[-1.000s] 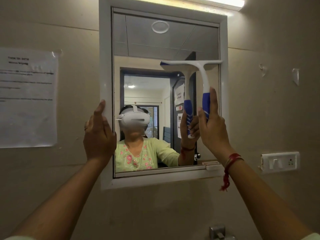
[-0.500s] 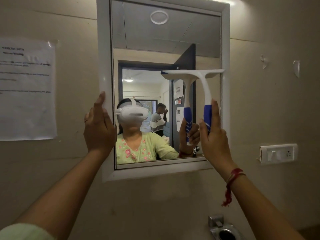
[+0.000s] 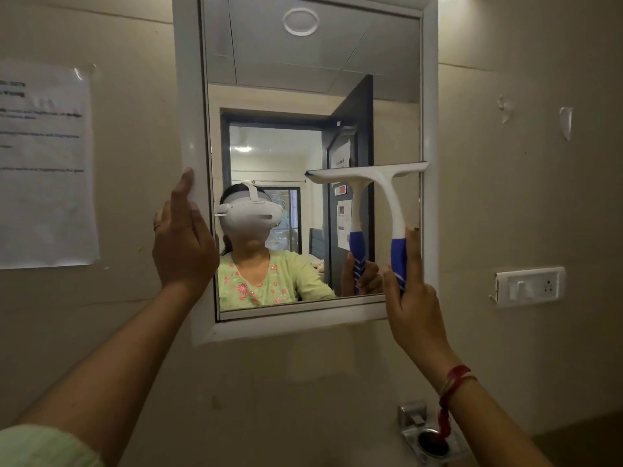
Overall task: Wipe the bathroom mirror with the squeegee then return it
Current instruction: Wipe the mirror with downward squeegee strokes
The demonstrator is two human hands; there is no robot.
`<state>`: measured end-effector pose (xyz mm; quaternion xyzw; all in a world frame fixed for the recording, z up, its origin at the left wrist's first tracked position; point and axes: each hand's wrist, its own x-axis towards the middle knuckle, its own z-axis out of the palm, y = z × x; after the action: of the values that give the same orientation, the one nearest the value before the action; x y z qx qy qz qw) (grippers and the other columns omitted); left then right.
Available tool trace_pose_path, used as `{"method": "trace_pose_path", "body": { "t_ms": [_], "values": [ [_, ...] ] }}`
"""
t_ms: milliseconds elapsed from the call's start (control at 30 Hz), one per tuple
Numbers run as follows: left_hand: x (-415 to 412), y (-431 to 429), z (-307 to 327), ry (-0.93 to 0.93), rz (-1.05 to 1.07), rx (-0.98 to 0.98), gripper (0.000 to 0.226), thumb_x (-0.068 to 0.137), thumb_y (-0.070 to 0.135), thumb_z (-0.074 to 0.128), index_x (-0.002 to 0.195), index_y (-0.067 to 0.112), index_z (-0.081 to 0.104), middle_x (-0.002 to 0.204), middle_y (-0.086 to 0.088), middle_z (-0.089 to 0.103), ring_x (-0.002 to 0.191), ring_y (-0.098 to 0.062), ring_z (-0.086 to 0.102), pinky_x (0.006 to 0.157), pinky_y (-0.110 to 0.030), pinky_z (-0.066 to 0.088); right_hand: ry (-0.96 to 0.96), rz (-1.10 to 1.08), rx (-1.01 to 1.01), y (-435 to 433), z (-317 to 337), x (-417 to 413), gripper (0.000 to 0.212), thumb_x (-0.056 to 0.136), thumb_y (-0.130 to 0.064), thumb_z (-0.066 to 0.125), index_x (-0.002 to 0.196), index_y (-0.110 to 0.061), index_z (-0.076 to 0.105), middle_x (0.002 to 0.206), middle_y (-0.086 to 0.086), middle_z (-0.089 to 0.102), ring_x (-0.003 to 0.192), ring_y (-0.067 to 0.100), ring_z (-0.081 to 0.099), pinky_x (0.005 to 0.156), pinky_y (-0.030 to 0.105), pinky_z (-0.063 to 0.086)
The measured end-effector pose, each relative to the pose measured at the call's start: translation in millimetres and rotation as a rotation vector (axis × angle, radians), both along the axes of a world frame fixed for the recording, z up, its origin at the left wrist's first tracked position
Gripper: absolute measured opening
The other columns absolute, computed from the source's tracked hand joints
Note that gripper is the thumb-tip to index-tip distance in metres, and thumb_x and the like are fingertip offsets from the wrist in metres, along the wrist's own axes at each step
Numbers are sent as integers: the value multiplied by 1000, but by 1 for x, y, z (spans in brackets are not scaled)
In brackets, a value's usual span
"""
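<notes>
The right hand (image 3: 413, 298) is gripping the white-and-blue plastic squeegee (image 3: 387, 200) against the white-framed wall mirror (image 3: 303, 79), while the open left hand (image 3: 183, 244) is bracing the frame.

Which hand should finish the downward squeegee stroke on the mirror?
Right hand: it grips the squeegee handle, blade across the mirror. Left hand rests on the frame's left edge, holding nothing.

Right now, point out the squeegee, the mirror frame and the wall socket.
squeegee (image 3: 387, 190): head view, white neck below the blade.
mirror frame (image 3: 188, 96): head view, left white upright.
wall socket (image 3: 531, 286): head view, plate centre.
</notes>
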<state>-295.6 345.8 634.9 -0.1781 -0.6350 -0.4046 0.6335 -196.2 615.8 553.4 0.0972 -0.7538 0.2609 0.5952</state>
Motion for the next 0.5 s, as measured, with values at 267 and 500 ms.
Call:
{"method": "trace_pose_path", "body": {
  "t_ms": [267,500],
  "values": [
    [1,0,-1,-13,15,2,43,100,18,29,141,28,32,133,-6,52,113,-34,47,80,-30,32,-33,5,-11,3,-35,0,65,89,-49,29,137,-54,-14,57,-8,45,40,7,47,41,15,40],
    [-1,2,-1,-7,28,3,43,100,17,29,141,27,33,131,-7,54,112,-32,48,81,-30,34,-84,20,-50,3,-62,-1,66,87,-49,29,135,-57,-16,59,-9,48,42,9,51,40,12,40]
  ]
}}
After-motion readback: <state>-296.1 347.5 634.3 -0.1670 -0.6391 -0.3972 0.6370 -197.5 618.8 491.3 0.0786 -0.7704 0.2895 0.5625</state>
